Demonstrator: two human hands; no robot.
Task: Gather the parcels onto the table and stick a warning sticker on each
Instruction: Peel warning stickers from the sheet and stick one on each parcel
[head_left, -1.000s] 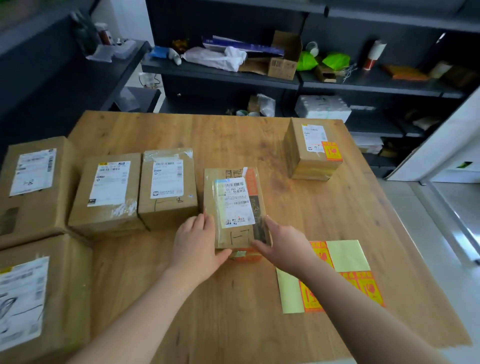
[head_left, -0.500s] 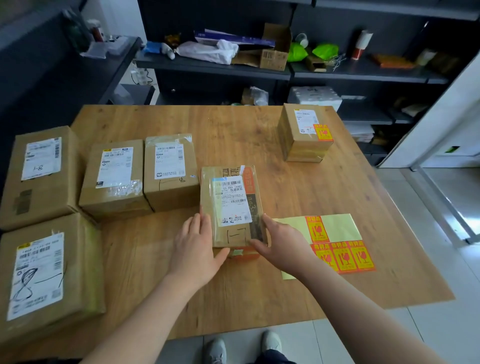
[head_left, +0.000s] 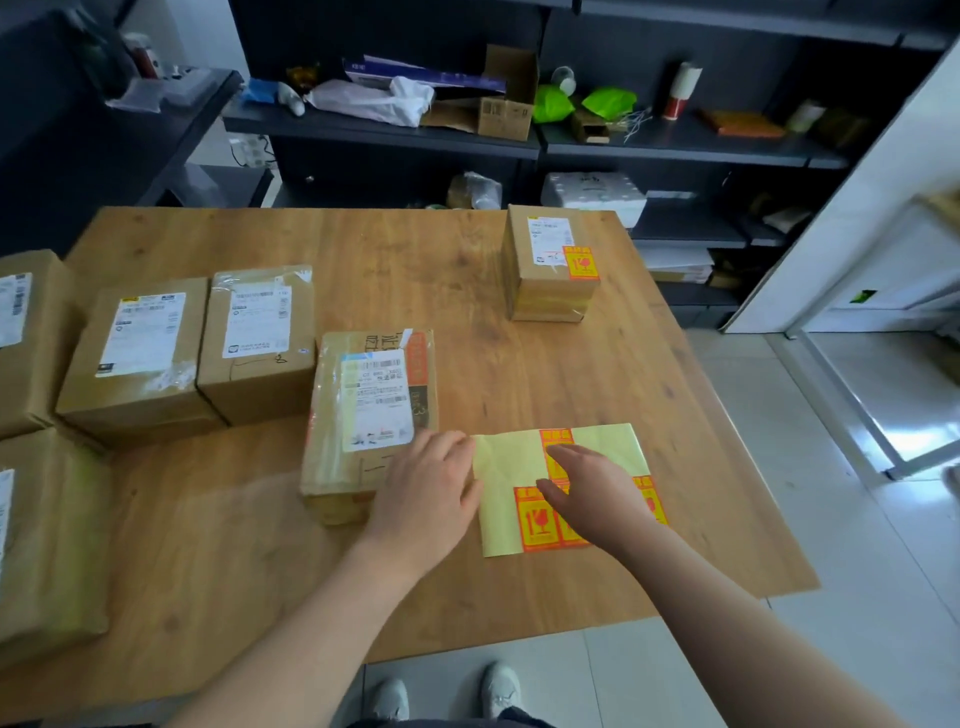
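Your left hand (head_left: 426, 488) lies slack, grasping nothing, against the near right corner of the middle parcel (head_left: 363, 415), likely steadying it where a sticker will go. Your right hand (head_left: 597, 493), fingers stretched and grasping nothing, reaches over the sticker sheet (head_left: 506, 462). The sheet lies just beside that parcel at three o'clock, handy for peeling; whether your fingertips touch it, I cannot tell. At one o'clock on the bench (head_left: 415, 260), the far parcel (head_left: 540, 291) already wears its warning sticker (head_left: 581, 263). The waiting parcels (head_left: 140, 353) at nine o'clock show none.
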